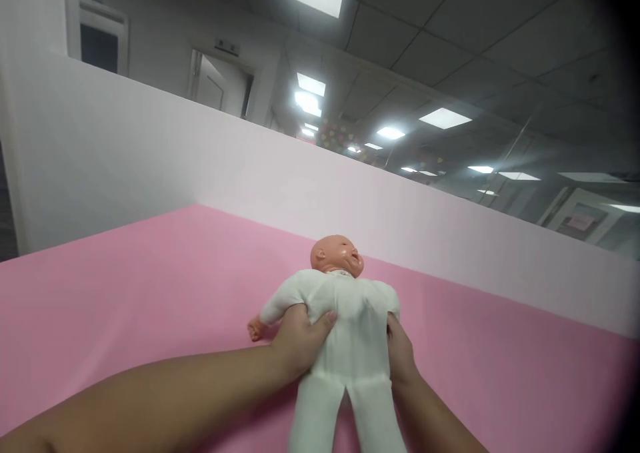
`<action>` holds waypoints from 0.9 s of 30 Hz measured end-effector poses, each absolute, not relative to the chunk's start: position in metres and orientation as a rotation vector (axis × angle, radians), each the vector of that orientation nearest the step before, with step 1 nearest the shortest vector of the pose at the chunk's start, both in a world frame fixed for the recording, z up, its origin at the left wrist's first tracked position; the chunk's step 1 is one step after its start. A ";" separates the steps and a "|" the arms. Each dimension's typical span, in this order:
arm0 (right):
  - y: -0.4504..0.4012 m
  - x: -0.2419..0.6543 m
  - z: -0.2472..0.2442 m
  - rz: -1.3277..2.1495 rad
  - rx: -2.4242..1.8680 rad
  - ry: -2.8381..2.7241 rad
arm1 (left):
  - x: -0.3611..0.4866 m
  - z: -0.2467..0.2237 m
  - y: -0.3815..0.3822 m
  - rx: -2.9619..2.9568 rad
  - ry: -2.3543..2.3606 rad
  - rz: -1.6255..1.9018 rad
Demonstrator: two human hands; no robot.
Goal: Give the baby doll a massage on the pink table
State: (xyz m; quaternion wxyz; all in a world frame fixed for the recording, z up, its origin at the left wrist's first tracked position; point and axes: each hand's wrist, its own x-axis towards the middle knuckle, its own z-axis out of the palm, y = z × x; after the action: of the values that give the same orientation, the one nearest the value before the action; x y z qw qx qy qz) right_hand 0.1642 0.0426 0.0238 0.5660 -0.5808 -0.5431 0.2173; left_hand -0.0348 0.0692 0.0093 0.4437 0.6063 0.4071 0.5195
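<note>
A baby doll point(357, 333) with a white cloth body and a bald plastic head lies face up, its head turned to the right and pointing away from me. My left hand point(300, 336) grips the doll's left-hand side below the armpit, thumb laid across the chest. On the other side, my right hand point(401, 350) holds the torso under the arm; most of its fingers are hidden behind the body. One doll arm stretches out to the left, ending in a small plastic hand. The lower legs run out of view at the bottom.
Under the doll is a pink padded surface point(125, 286). A low white wall point(280, 180) runs along its back edge, with a glass or mirror panel point(450, 153) above it on the right. A door point(215, 83) stands farther back on the left.
</note>
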 end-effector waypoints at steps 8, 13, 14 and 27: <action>0.057 0.168 0.008 0.730 -1.375 -1.265 | -0.034 -0.001 0.077 1.545 1.052 1.174; 0.070 0.171 -0.002 0.725 -1.392 -1.315 | -0.037 -0.001 0.082 1.584 1.111 1.125; 0.074 0.170 -0.005 0.681 -1.384 -1.342 | -0.037 -0.001 0.084 1.600 1.153 1.112; 0.093 0.168 -0.011 0.501 -1.571 -1.595 | -0.035 0.007 0.087 1.672 1.425 1.051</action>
State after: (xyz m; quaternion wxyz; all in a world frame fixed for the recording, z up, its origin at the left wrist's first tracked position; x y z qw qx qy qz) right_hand 0.1684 0.0933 -0.0109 0.4110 -0.6243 -0.6338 0.1991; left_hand -0.0348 0.0875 0.0072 0.3458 0.6442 0.5490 0.4050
